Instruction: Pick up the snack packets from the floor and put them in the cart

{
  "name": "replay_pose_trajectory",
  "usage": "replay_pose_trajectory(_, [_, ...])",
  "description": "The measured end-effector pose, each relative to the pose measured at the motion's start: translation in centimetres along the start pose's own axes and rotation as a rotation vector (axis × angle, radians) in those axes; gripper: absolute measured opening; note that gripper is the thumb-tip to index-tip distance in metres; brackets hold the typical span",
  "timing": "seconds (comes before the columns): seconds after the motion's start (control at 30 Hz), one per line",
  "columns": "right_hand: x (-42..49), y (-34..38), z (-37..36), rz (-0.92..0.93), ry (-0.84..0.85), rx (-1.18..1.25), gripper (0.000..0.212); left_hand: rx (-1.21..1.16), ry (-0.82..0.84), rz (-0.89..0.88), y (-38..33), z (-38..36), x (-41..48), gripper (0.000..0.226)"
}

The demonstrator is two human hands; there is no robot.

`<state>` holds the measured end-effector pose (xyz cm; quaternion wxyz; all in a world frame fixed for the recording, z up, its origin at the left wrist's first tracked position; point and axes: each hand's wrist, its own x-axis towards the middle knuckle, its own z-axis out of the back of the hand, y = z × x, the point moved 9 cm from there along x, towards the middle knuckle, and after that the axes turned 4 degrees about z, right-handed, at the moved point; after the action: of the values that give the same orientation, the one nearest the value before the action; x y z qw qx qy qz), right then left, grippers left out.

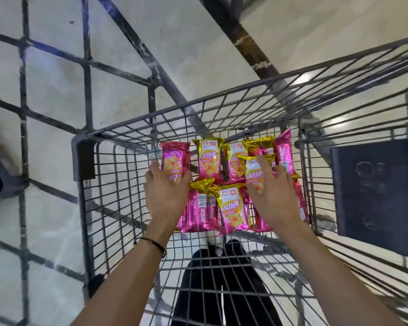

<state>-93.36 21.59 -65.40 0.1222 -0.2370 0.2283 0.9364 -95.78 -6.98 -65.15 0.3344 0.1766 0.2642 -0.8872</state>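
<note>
Several pink and gold snack packets (pixel 209 158) lie in two rows on the floor of a grey wire cart (pixel 118 180). My left hand (pixel 164 194) is inside the cart and grips the lower end of the far-left pink packet (pixel 174 158) between thumb and fingers. My right hand (pixel 272 196) lies over the right side of the pile, fingers spread and fairly straight, fingertips touching a gold-topped packet (pixel 254 169). Packets under the right palm are partly hidden.
The cart's near wall and my dark trousers (pixel 222 278) are below the hands. A dark flat panel (pixel 372 191) sits on the cart's right side. A dark metal grid frame (pixel 87 71) stands to the left over the pale tiled floor (pixel 198 38).
</note>
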Motion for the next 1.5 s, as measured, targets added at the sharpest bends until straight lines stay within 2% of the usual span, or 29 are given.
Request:
replay_pose_trajectory(0.27, [-3.2, 2.8, 4.4, 0.031, -0.030, -0.131, 0.067, 0.113, 0.040, -0.077, -1.2, 4.6, -3.9, 0.073])
replay_pose_trajectory(0.4, [-5.9, 5.4, 7.4, 0.073, -0.072, -0.166, 0.058, 0.431, 0.054, -0.223, -2.9, 7.1, -7.2, 0.064])
replay_pose_trajectory(0.53, [-8.7, 8.1, 10.6, 0.106, -0.109, -0.182, 0.058, 0.546, 0.062, -0.295, -4.3, 10.6, -10.6, 0.066])
replay_pose_trajectory(0.67, [-11.9, 11.0, 14.3, 0.131, -0.136, -0.200, 0.059, 0.533, 0.041, -0.351, -5.2, 15.7, -13.5, 0.065])
replay_pose_trajectory(0.9, [-18.4, 16.3, 20.0, 0.254, -0.185, -0.233, 0.058, 0.468, -0.034, -0.489, -5.7, 23.9, -17.7, 0.047])
replay_pose_trajectory(1.2, [-23.7, 21.1, 24.5, 0.314, -0.210, -0.280, 0.056, 0.414, -0.086, -0.568, -7.4, 30.8, -20.1, 0.059])
replay_pose_trajectory(1.5, [-26.1, 25.9, 26.6, 0.451, -0.261, -0.280, 0.054, 0.380, -0.186, -0.569, -5.8, 36.0, -21.7, 0.052])
